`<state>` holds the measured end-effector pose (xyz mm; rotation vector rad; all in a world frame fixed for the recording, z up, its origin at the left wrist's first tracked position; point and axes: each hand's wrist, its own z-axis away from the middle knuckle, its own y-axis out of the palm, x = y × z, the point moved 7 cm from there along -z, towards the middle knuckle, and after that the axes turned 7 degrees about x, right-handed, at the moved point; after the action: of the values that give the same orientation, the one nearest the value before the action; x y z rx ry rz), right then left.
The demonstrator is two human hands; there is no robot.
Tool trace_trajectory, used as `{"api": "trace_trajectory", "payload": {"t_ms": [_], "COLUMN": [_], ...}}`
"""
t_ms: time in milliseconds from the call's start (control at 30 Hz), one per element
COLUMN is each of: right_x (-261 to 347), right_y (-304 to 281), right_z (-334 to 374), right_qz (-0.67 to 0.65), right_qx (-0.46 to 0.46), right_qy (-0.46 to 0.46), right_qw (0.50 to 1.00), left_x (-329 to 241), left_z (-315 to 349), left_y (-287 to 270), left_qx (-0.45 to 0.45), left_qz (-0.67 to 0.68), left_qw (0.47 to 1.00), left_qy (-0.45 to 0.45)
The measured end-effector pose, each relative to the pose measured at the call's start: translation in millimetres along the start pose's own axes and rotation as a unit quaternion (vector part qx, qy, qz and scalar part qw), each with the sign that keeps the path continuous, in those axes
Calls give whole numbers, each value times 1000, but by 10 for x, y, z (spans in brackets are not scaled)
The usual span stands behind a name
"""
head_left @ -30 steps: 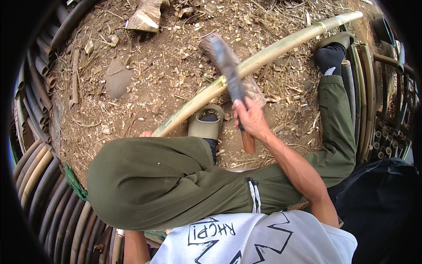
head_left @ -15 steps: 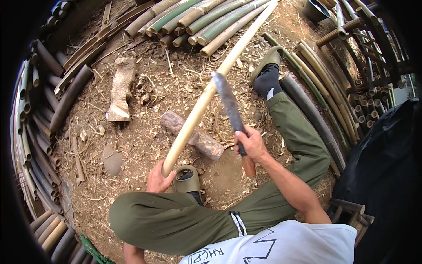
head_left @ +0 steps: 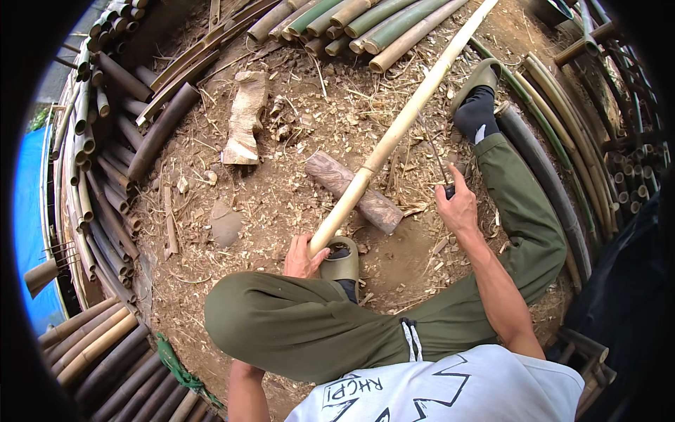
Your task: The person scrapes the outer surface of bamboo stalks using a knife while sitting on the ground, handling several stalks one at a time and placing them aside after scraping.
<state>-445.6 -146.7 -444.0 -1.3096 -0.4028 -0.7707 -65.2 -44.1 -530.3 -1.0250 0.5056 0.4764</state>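
Observation:
A long, pale, peeled bamboo pole (head_left: 383, 148) slants from my left knee up toward the far right. My left hand (head_left: 302, 259) is closed around its near end. A short cut log (head_left: 383, 211) lies crosswise on the ground under the pole. To the right of the pole, my right hand (head_left: 460, 207) grips the dark handle of a long knife, its index finger pointing forward. The knife's blade (head_left: 434, 145) shows nearly edge-on as a thin line, its tip close to the pole's right side; I cannot tell whether they touch.
Wood chips cover the dirt ground. A carved wood block (head_left: 246, 116) lies at the far left. Green and tan bamboo poles (head_left: 404, 39) are stacked at the back, with more along both sides. My sandalled right foot (head_left: 478, 105) rests right of the pole.
The knife has turned from showing its flat side to nearly edge-on, its tip swinging to the pole's right side. My right index finger has straightened. The whole view has shifted leftward.

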Motion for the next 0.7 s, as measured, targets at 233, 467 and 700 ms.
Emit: {"api": "trace_trajectory", "payload": {"t_ms": [233, 467, 700], "right_x": [538, 994, 1346], "right_y": [-261, -791, -318], "right_z": [131, 50, 781], "right_qz": [47, -14, 85], "right_qx": [-86, -91, -23], "right_qy": [-181, -178, -490], "right_qw": [979, 980, 867], "left_x": [-176, -2035, -1998], "left_z": [-176, 354, 1039], "left_y": [-1195, -2516, -1176], "left_qx": [211, 281, 224], "left_qz": [365, 215, 304], "left_qw": [902, 935, 923], "left_qy": [-86, -7, -76]}}
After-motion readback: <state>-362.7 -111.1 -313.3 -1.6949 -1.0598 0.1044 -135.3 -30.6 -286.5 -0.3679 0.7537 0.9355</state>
